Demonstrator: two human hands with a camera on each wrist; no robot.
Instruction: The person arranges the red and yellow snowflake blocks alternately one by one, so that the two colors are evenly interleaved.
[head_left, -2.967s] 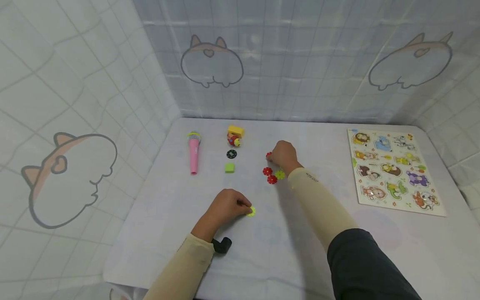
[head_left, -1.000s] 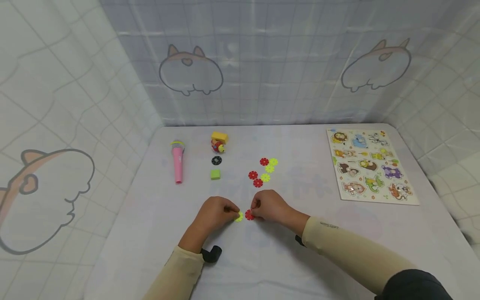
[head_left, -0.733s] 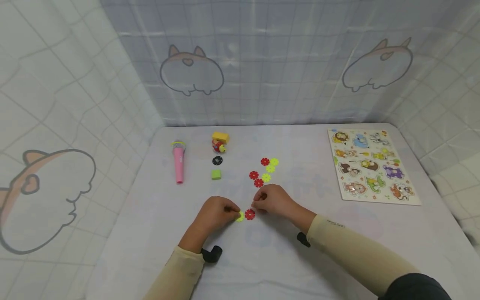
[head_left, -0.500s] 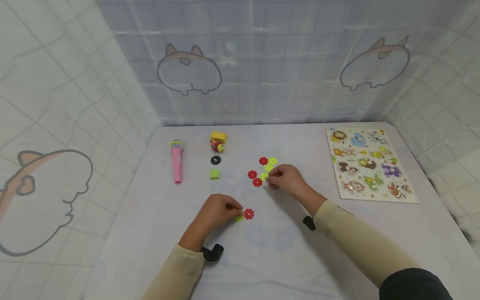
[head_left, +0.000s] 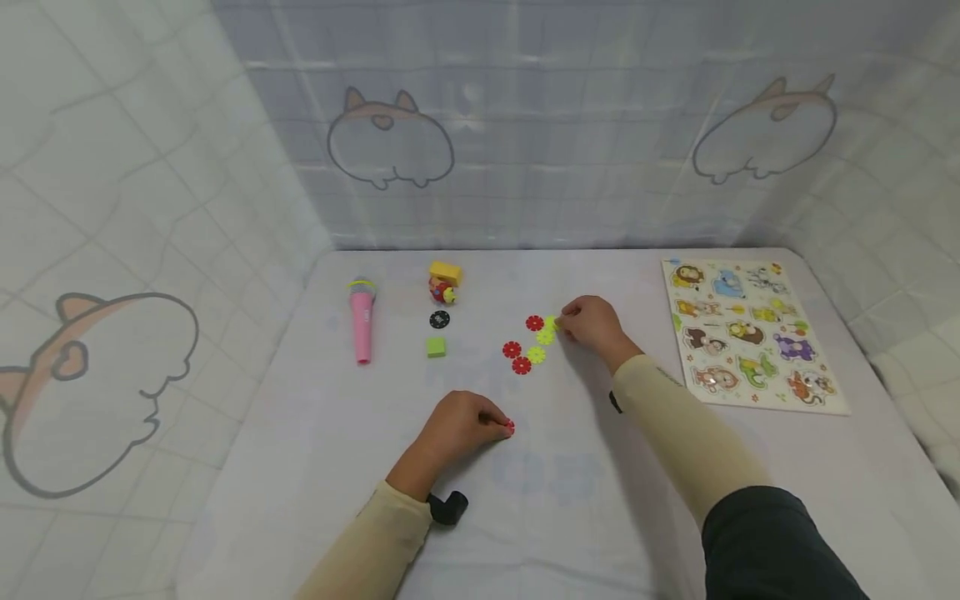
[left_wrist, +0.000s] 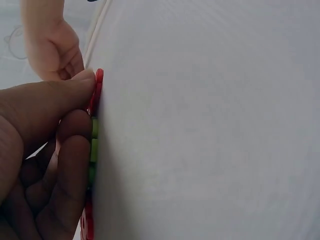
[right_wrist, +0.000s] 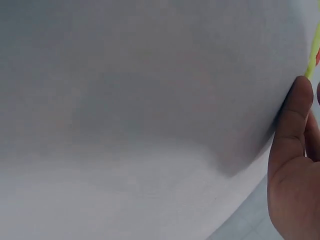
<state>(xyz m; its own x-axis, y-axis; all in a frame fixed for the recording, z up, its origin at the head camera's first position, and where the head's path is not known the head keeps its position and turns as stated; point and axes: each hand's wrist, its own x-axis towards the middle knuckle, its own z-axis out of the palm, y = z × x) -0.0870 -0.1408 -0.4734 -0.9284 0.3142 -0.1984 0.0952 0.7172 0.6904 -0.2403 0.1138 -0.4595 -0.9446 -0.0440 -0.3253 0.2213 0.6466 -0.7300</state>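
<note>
My left hand (head_left: pixel 467 421) lies on the white table (head_left: pixel 570 500) near its front, fingers curled. It pinches a red flake (head_left: pixel 510 427) joined to a yellow-green flake, which shows only in the left wrist view. There the thumb (left_wrist: pixel 50 100) presses the red flake (left_wrist: pixel 98 82) and the yellow-green flake (left_wrist: pixel 94 145) flat on the cloth. My right hand (head_left: pixel 591 322) has reached further back, and its fingertips pinch a yellow-green flake (head_left: pixel 551 323) at the edge of a small cluster of red and yellow-green flakes (head_left: pixel 528 350). The right wrist view shows a thumb (right_wrist: pixel 292 125) and a sliver of that flake (right_wrist: pixel 314 55).
At the back left lie a pink toy microphone (head_left: pixel 362 321), a yellow and red toy (head_left: pixel 444 282), a black disc (head_left: pixel 439 319) and a green cube (head_left: pixel 436 347). An animal puzzle board (head_left: pixel 753 333) lies at the right. Printed curtain walls close in three sides.
My right hand set the red flake against the yellow-green one, let go and moved back to the cluster. My left hand slid over both joined flakes.
</note>
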